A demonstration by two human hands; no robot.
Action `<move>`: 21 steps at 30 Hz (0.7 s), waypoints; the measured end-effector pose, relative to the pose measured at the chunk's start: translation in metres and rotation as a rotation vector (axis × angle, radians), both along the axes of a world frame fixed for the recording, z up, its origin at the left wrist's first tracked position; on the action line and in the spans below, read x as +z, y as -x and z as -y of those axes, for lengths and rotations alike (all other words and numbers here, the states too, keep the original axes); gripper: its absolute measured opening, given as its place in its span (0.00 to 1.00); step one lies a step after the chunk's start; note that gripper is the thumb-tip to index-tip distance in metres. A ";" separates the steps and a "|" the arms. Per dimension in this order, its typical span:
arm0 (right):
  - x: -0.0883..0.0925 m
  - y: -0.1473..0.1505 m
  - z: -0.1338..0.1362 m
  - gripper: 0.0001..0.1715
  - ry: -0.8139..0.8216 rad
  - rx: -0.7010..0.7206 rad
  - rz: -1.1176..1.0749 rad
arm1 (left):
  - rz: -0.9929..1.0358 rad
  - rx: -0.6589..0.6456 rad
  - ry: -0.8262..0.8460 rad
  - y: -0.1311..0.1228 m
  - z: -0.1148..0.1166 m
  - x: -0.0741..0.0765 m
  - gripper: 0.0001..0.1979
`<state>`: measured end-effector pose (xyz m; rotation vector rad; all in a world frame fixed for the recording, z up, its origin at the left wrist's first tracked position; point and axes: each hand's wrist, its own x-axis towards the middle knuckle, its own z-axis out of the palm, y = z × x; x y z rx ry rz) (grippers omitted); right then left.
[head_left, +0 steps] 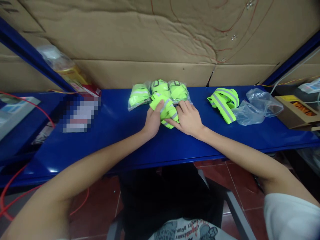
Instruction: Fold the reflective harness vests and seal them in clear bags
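Note:
Both my hands rest on a bagged neon-yellow reflective strap bundle (pixel 166 108) lying on the blue table (pixel 120 133). My left hand (pixel 152 120) grips its left side, thumb on top. My right hand (pixel 188 118) presses its right side with fingers spread over the plastic. Just behind it, three more bagged neon strap bundles (pixel 157 90) lie in a row against the cardboard wall.
A loose unbagged neon reflective strap (pixel 223 103) lies to the right, beside empty clear plastic bags (pixel 257 106). A small cardboard box (pixel 297 110) stands at the far right. A blurred patch (pixel 80 113) and a clear bag (pixel 62 66) sit at left. Red wires (pixel 15 186) hang lower left.

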<state>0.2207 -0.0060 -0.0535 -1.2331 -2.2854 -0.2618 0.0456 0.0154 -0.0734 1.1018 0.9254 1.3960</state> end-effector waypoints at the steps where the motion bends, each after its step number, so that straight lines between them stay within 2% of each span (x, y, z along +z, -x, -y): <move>1: -0.001 0.003 0.002 0.51 -0.002 0.001 0.021 | -0.016 0.039 -0.003 0.000 -0.001 -0.001 0.27; 4: -0.003 0.011 0.007 0.55 0.007 0.011 0.052 | -0.048 0.141 0.028 0.003 -0.005 0.000 0.24; 7: 0.000 0.011 0.007 0.56 0.008 0.039 0.081 | -0.058 0.181 0.069 0.008 -0.009 0.005 0.22; 10: 0.016 -0.010 -0.005 0.50 -0.003 0.100 0.103 | -0.075 0.152 0.059 0.017 -0.015 0.007 0.21; 12: 0.034 -0.040 -0.019 0.44 -0.023 0.031 0.061 | -0.081 0.090 0.040 0.023 -0.018 0.007 0.22; 14: 0.052 -0.080 -0.037 0.40 -0.085 -0.211 -0.054 | -0.090 -0.003 0.024 0.028 -0.020 0.007 0.23; 16: 0.065 -0.129 -0.056 0.33 -0.123 -0.553 -0.137 | -0.102 -0.094 0.036 0.030 -0.021 0.008 0.25; 17: 0.067 -0.154 -0.064 0.26 -0.137 -0.742 -0.155 | -0.110 -0.123 0.045 0.030 -0.022 0.008 0.26; 18: 0.067 -0.179 -0.071 0.19 -0.147 -0.946 -0.180 | -0.120 -0.134 0.049 0.030 -0.021 0.009 0.26; 20: 0.061 -0.224 -0.081 0.16 -0.074 -1.280 -0.240 | -0.135 -0.116 0.042 0.027 -0.021 0.009 0.26; 21: 0.056 -0.243 -0.083 0.17 -0.008 -1.367 -0.259 | -0.133 -0.094 0.049 0.026 -0.020 0.009 0.26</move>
